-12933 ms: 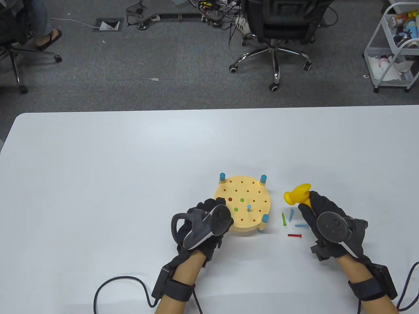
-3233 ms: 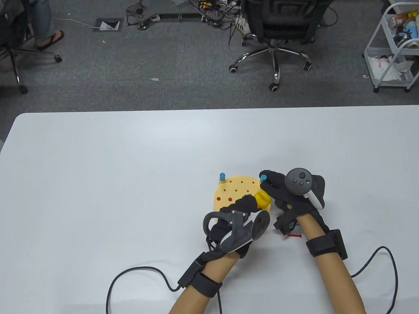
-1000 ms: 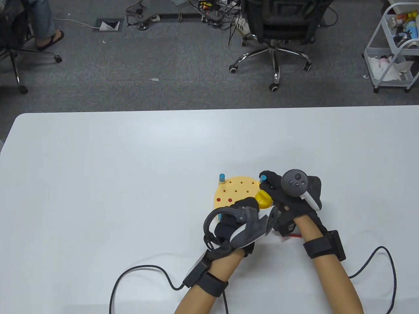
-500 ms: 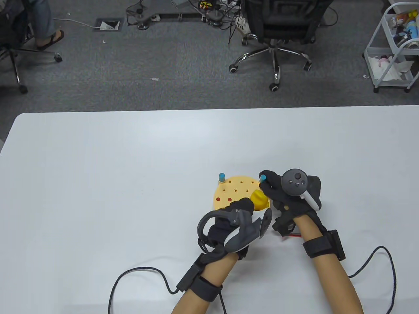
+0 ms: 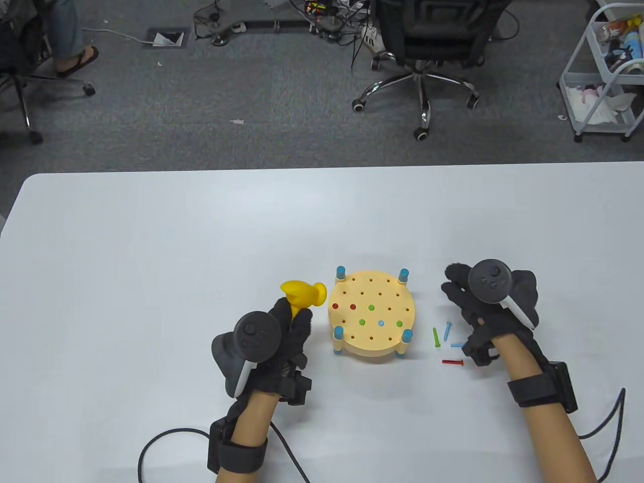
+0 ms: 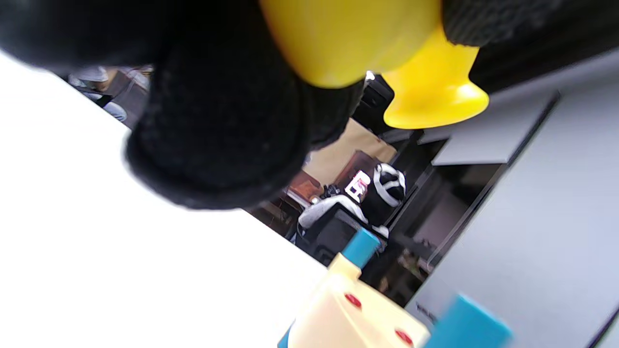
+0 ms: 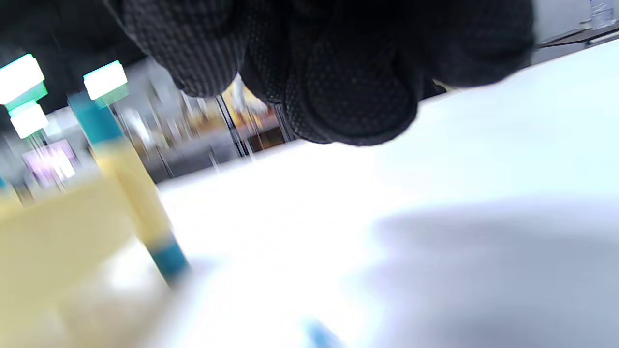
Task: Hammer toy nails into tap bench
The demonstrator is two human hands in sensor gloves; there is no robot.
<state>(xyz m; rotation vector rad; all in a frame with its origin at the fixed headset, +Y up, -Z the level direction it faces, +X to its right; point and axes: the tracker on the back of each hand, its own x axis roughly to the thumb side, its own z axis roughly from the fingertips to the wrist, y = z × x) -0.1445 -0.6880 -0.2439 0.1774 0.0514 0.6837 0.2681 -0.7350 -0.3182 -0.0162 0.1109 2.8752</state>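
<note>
The round yellow tap bench (image 5: pixel 352 294) stands on four blue-capped legs. Red, green and blue nail heads sit flush in its top. My left hand (image 5: pixel 297 316) is to the left of the bench and grips the yellow toy hammer (image 5: pixel 303 293) by its handle, head up. The hammer fills the top of the left wrist view (image 6: pixel 367 43), with the bench (image 6: pixel 338 309) below it. My right hand (image 5: pixel 455 287) is to the right of the bench, holds nothing and is apart from it. Its fingers (image 7: pixel 358 92) hang over the table beside a bench leg (image 7: pixel 130 193).
Loose nails lie on the white table (image 5: pixel 151 251) between the bench and my right hand: a green one (image 5: pixel 435 337), two blue ones (image 5: pixel 447 330) and a red one (image 5: pixel 452 361). Glove cables trail at the near edge. Office chairs and a cart stand beyond the table.
My left hand has swung the hammer off the bench top to the left. My right hand has let go of the bench's back right leg and moved right, uncovering the loose nails.
</note>
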